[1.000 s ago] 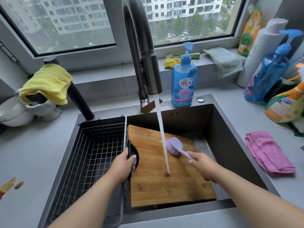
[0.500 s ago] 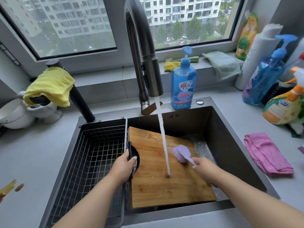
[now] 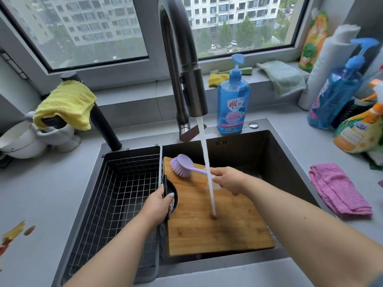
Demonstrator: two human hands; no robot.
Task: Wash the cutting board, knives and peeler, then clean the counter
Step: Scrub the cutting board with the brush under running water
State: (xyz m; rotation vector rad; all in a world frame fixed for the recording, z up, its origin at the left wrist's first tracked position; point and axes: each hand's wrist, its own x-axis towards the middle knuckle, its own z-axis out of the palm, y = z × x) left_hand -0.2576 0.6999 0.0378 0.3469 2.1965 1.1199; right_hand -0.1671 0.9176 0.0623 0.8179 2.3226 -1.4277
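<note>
A rectangular bamboo cutting board (image 3: 215, 220) lies tilted in the dark steel sink (image 3: 275, 154), probably so water drains off. The left hand (image 3: 158, 206), at the board's nine o'clock edge, curls around its black handle cutout to steady it. The right hand (image 3: 229, 180) grips the handle of a lilac plastic dish brush (image 3: 183, 165), bristles on the board's eleven o'clock corner. A stream from the tall dark faucet (image 3: 186, 65) strikes mid-board. No knives or peeler are visible.

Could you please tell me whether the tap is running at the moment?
On: a white stream falls from the faucet spout onto the cutting board.
</note>
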